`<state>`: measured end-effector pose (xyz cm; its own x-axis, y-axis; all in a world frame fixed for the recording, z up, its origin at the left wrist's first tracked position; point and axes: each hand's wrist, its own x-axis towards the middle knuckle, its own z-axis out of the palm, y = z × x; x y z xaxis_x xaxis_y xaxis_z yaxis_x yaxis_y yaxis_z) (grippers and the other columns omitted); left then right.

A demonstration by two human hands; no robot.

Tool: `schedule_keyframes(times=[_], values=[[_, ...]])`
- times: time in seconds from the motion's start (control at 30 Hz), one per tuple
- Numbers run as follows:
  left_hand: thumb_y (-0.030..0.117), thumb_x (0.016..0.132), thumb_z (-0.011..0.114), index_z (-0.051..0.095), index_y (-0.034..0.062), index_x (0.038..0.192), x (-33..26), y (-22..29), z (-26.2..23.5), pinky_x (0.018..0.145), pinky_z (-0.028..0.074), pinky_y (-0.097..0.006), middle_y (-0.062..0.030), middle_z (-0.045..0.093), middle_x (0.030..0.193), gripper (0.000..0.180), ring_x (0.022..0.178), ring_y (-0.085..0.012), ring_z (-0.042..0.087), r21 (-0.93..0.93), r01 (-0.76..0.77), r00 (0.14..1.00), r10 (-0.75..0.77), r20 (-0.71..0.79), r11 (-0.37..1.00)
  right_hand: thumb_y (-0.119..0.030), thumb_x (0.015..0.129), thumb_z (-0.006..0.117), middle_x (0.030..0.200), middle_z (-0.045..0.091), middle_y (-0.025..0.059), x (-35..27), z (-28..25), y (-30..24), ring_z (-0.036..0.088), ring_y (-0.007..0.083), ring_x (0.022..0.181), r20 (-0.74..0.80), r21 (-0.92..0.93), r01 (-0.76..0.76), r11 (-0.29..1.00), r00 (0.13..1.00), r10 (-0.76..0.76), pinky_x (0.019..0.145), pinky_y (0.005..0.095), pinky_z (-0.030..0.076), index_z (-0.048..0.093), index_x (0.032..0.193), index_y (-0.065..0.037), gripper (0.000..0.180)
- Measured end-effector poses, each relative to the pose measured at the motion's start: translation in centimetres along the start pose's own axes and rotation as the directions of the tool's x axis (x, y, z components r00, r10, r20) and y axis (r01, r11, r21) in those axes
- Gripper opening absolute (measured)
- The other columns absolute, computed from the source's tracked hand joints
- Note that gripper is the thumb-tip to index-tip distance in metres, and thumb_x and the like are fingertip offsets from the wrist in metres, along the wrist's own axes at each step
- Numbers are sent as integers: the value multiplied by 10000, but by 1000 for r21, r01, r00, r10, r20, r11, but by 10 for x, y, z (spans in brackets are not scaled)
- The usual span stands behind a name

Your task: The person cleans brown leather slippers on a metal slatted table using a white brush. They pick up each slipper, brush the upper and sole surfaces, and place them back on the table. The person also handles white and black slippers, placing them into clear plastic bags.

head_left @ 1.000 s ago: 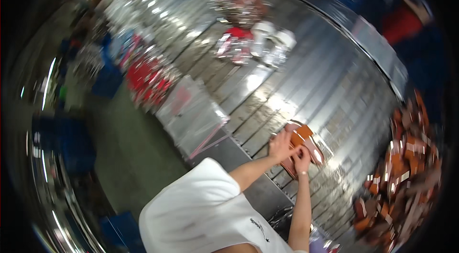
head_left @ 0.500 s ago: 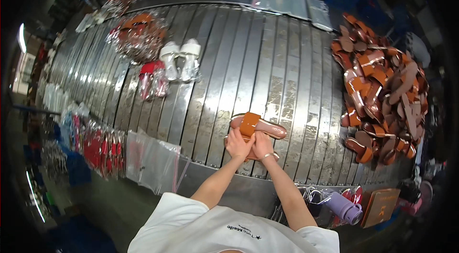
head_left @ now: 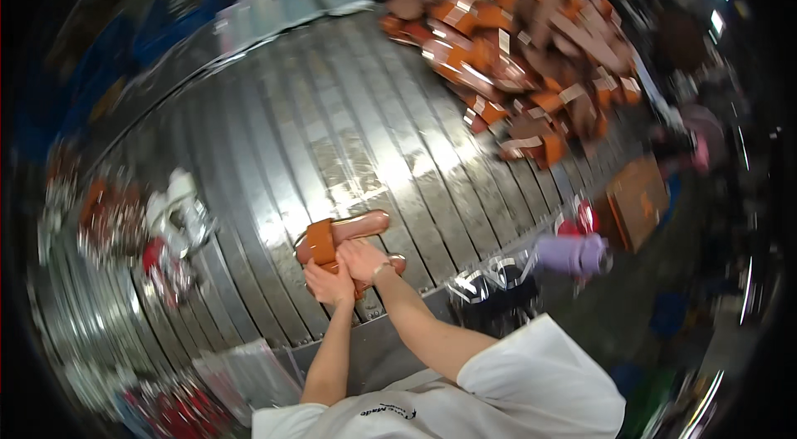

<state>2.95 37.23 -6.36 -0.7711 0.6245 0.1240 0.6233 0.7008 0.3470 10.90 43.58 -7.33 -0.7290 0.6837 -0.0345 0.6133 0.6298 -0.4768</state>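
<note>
Two brown sandals (head_left: 353, 227) with orange straps lie side by side on the ribbed metal table (head_left: 332, 132), near its front edge. My left hand (head_left: 329, 284) grips the near end of the pair from below. My right hand (head_left: 362, 258) lies over them just beside it, its fingers closed on the strap area. The lower sandal is mostly hidden under my hands; only its tip (head_left: 398, 260) shows.
A big heap of brown and orange sandals (head_left: 531, 49) fills the table's far right. Bagged white and red items (head_left: 170, 227) lie at the left, and clear bags (head_left: 286, 3) at the far edge. A purple roll (head_left: 569, 255) and a brown box (head_left: 638, 200) sit off the right side.
The view has swung, so the heap of sandals now sits higher and further right. My hands stay closed on the same pair of sandals at the table's front edge.
</note>
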Motion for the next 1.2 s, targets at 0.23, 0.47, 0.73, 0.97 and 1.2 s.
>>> schedule_keyframes(times=[0.23, 0.47, 0.73, 0.97, 1.2], values=[[482, 772, 574, 483, 32, 1088, -8, 12, -10, 771, 431, -443, -133, 516, 1017, 557, 959, -326, 515, -39, 58, 998, -56, 42, 998, -208, 824, 431, 914, 547, 43, -6, 3, -1, 518, 179, 933, -4, -36, 20, 999, 1000, -20, 852, 315, 360, 518, 910, -76, 180], [484, 778, 568, 493, 52, 1062, -12, 12, -11, 760, 433, -442, -126, 519, 981, 523, 940, -322, 520, -30, 35, 997, -33, 75, 999, -209, 814, 438, 922, 545, 27, -14, 3, 1, 516, 167, 935, -108, -85, 19, 996, 994, -28, 849, 300, 358, 521, 904, -87, 172], [503, 769, 570, 493, 63, 1080, -10, 9, -11, 753, 438, -443, -121, 519, 997, 544, 950, -318, 523, -78, 53, 998, -51, 34, 996, -213, 800, 458, 939, 561, 55, -6, -9, 0, 526, 184, 943, -30, -40, 75, 996, 997, -76, 841, 311, 377, 535, 920, -93, 186], [511, 742, 590, 480, 57, 1074, 0, 5, -10, 693, 435, -464, -113, 493, 990, 572, 930, -326, 520, -18, 52, 998, -52, 29, 998, -221, 779, 532, 870, 633, 148, 44, -139, 33, 599, 307, 830, 381, 78, -127, 989, 921, 88, 740, 407, 463, 558, 1114, -134, 347], [458, 709, 638, 484, 89, 1026, 4, 15, -10, 670, 429, -464, -100, 487, 940, 510, 910, -319, 514, -7, 93, 994, -92, 53, 996, -95, 703, 545, 969, 553, 86, 213, -264, 231, 535, 239, 934, -392, -600, -292, 745, 919, 45, 746, 369, 435, 486, 988, -85, 291]])
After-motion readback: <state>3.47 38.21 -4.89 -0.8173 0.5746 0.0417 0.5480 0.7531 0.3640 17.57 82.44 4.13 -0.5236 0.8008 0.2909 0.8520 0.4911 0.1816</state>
